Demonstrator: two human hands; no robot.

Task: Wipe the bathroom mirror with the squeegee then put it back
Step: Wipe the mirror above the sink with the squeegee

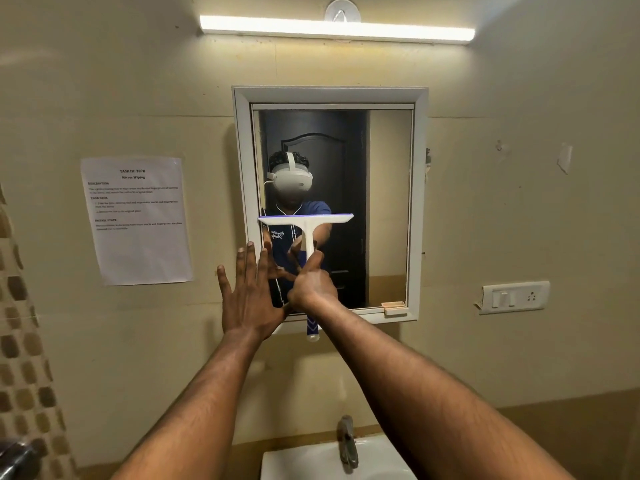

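A white-framed bathroom mirror (388, 202) hangs on the beige wall straight ahead. My right hand (313, 284) grips the blue-and-white handle of a white squeegee (306, 223). Its blade lies level against the glass at about mid height, on the left half. The handle's end sticks out below my fist, past the mirror's lower frame. My left hand (249, 292) is flat with fingers spread, pressed on the mirror's lower left frame and the wall beside it. The glass reflects a person wearing a headset.
A white sink (311, 462) with a metal tap (348, 441) stands below. A printed task sheet (136, 220) is taped to the wall at left. A switch and socket plate (516, 296) sits at right. A tube light (336, 29) glows above the mirror.
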